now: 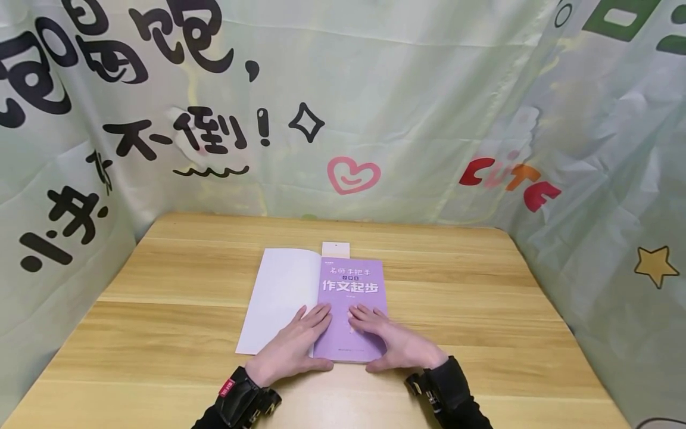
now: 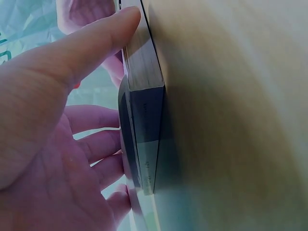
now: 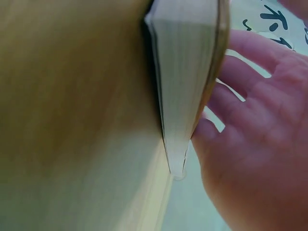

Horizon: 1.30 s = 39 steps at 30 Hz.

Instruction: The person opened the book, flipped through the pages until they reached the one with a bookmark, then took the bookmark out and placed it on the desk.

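A thick book [image 1: 351, 325] lies on the table with its front cover [image 1: 284, 286] folded out to the left, white inner side up. The page facing up is purple with white Chinese lettering. My left hand [image 1: 295, 345] rests across the inner fold, fingers extended onto the purple page and thumb near the bottom edge. On the right half of that page my right hand [image 1: 393, 339] lies with fingers spread, its thumb by the lower right corner. Both wrist views show the closed block of pages [image 3: 185, 82] from the side. A pale card [image 1: 336, 249] sticks out above the book's top.
The wooden table [image 1: 455, 286] extends around the book on all sides. A printed fabric curtain [image 1: 407, 119] with lettering and a pink heart hangs behind and along both sides. A dark cable [image 1: 656, 419] shows at the lower right corner.
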Each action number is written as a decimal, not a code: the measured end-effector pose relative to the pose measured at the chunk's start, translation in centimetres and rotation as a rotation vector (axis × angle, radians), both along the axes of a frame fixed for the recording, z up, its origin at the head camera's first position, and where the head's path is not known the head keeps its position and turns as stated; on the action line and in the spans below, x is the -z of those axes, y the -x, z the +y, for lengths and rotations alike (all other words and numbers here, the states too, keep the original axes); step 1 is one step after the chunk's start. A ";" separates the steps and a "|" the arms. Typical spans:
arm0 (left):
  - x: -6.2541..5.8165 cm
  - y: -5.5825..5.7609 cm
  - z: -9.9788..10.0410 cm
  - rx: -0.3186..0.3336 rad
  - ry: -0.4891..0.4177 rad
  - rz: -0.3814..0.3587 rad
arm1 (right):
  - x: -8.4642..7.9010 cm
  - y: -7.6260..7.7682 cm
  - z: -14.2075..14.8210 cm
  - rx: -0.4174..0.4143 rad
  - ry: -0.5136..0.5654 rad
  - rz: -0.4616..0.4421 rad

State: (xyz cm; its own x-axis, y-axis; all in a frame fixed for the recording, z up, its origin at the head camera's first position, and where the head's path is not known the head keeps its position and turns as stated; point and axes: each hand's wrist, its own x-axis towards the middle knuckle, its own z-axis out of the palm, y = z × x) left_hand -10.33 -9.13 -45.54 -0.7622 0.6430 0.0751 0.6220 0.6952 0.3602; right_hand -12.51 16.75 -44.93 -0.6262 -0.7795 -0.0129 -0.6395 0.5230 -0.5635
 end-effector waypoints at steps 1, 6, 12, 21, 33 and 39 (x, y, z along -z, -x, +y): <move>0.0 0.0 0.0 0.000 0.000 0.002 | 0.1 0.0 0.1 0.001 0.008 -0.003; 0.0 -0.1 0.0 0.000 -0.001 0.004 | 0.2 0.1 0.3 0.007 0.043 -0.034; 0.0 -0.1 0.0 0.002 0.002 0.009 | 0.1 0.3 0.5 -0.013 0.071 -0.052; 0.1 0.0 -0.1 0.002 0.013 0.017 | 0.0 0.3 0.8 -0.016 0.089 -0.071; 0.0 -0.1 -0.1 -0.003 0.004 0.004 | -0.3 0.2 1.2 -0.026 0.131 -0.096; 0.0 -0.1 0.0 -0.005 0.003 0.002 | -0.3 0.2 1.5 -0.045 0.165 -0.094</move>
State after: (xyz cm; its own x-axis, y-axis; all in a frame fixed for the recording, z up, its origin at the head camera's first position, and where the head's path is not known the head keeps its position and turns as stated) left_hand -10.20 -9.16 -45.54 -0.7655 0.6391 0.0750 0.6191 0.6996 0.3567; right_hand -12.74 18.21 -44.66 -0.5930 -0.8029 0.0603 -0.6002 0.3909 -0.6978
